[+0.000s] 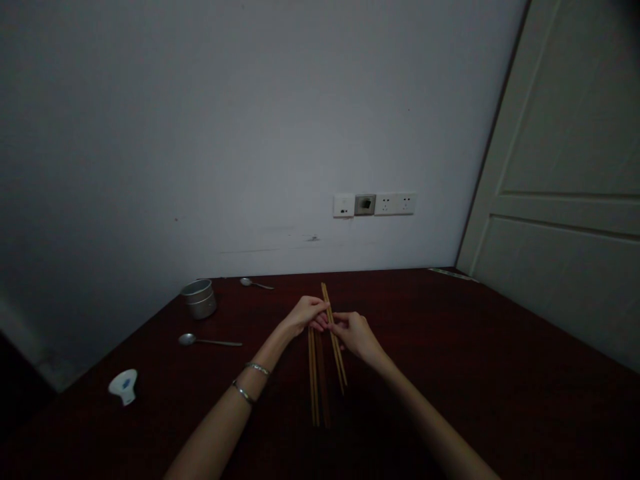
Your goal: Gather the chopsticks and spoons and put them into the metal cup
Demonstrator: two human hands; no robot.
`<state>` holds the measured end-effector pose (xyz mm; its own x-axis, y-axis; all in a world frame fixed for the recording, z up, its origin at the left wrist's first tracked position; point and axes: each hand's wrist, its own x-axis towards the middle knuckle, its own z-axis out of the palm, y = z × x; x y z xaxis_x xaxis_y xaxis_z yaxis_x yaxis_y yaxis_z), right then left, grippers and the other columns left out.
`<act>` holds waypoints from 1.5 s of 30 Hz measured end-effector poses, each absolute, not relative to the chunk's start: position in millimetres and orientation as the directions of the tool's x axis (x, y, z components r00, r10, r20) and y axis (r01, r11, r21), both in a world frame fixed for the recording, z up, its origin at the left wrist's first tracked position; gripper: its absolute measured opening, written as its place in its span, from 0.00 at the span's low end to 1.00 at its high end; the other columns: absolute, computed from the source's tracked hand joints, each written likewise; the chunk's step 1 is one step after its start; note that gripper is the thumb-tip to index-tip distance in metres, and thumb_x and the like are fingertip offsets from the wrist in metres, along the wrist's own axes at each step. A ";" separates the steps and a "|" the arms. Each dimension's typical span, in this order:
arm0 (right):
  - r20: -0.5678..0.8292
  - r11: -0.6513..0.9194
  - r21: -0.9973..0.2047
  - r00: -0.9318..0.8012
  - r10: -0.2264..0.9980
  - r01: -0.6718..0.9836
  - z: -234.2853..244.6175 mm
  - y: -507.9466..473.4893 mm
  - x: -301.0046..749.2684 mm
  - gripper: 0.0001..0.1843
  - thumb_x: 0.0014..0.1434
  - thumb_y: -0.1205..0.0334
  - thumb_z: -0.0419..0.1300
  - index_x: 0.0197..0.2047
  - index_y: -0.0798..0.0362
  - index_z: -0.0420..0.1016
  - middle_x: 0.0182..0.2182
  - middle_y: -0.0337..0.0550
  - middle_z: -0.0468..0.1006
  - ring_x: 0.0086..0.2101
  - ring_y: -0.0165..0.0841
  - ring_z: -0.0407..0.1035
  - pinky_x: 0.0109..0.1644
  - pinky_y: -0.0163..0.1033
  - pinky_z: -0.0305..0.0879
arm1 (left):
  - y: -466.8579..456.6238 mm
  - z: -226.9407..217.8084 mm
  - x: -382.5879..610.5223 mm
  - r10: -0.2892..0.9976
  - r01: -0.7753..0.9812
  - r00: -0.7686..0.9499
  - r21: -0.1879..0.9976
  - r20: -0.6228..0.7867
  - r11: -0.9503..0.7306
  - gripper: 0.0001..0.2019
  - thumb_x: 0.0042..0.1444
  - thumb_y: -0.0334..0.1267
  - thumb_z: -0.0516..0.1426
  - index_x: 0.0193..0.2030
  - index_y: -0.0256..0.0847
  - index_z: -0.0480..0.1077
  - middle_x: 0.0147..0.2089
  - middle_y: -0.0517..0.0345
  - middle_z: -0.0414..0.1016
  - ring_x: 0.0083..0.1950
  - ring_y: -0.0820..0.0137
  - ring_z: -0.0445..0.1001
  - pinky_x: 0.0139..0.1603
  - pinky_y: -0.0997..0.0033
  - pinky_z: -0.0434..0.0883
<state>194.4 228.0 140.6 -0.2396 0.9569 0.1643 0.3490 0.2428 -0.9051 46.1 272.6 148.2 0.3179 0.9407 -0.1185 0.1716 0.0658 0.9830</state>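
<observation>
Between my two hands is a pair of light wooden chopsticks (pixel 338 360), raised over the table and slanting down toward me. My left hand (pixel 309 315) pinches them near the upper part, and two bracelets circle that wrist. From the other side my right hand (pixel 354 332) grips the same pair a little lower, thumb and fingers closed. Beneath and left of the held pair lie more light chopsticks (pixel 313 380) and, beside them, darker reddish-brown chopsticks (pixel 323 383). Their far ends are hidden under my left hand.
On the left of the dark red table (pixel 450 373) are a metal cup (pixel 201 300), a metal spoon (pixel 210 342), another spoon (pixel 257 285) near the wall and a white ceramic spoon (pixel 123 385). Wall sockets (pixel 375 205) sit above the back edge. A pale door (pixel 565 187) stands at the right.
</observation>
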 end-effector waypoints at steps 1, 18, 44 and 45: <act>0.170 0.251 -0.901 -0.245 0.955 0.353 140.5 228.1 194.6 0.10 0.49 0.63 0.57 0.35 0.56 0.75 0.17 0.34 0.68 0.16 0.23 0.61 0.15 0.27 0.62 | 272.9 147.7 46.0 0.939 0.173 0.321 0.983 -0.120 0.067 0.17 0.49 0.49 0.56 0.27 0.33 0.65 0.20 0.54 0.72 0.19 0.75 0.69 0.20 0.77 0.67; 0.277 0.269 -0.455 -0.152 0.949 0.849 148.3 215.0 185.1 0.07 0.48 0.63 0.57 0.28 0.55 0.75 0.29 0.50 0.77 0.31 0.37 0.72 0.29 0.32 0.54 | 275.2 142.7 49.9 0.952 0.247 0.268 0.966 -0.147 0.080 0.14 0.49 0.42 0.56 0.22 0.33 0.66 0.16 0.59 0.68 0.15 0.79 0.65 0.17 0.80 0.61; 0.062 0.209 -0.278 -0.200 0.978 0.938 125.0 190.2 168.5 0.10 0.51 0.67 0.54 0.35 0.58 0.74 0.34 0.55 0.76 0.36 0.42 0.72 0.34 0.38 0.64 | 293.6 147.9 12.1 0.998 0.256 0.068 0.967 -0.009 -0.009 0.11 0.55 0.36 0.48 0.28 0.31 0.66 0.17 0.59 0.69 0.11 0.82 0.56 0.12 0.81 0.52; 0.056 0.208 -0.280 -0.200 0.978 0.937 125.6 189.6 169.0 0.10 0.51 0.67 0.54 0.36 0.58 0.74 0.34 0.55 0.76 0.36 0.42 0.72 0.35 0.39 0.64 | 294.2 147.8 11.8 0.998 0.258 0.068 0.966 -0.008 -0.010 0.11 0.55 0.36 0.48 0.28 0.31 0.66 0.17 0.59 0.69 0.11 0.82 0.57 0.11 0.81 0.52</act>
<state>169.0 189.6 125.6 -0.2004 0.9781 0.0561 0.9371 0.2081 -0.2803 11.8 294.2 147.8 0.0676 0.9977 -0.0077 0.2580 -0.0100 0.9661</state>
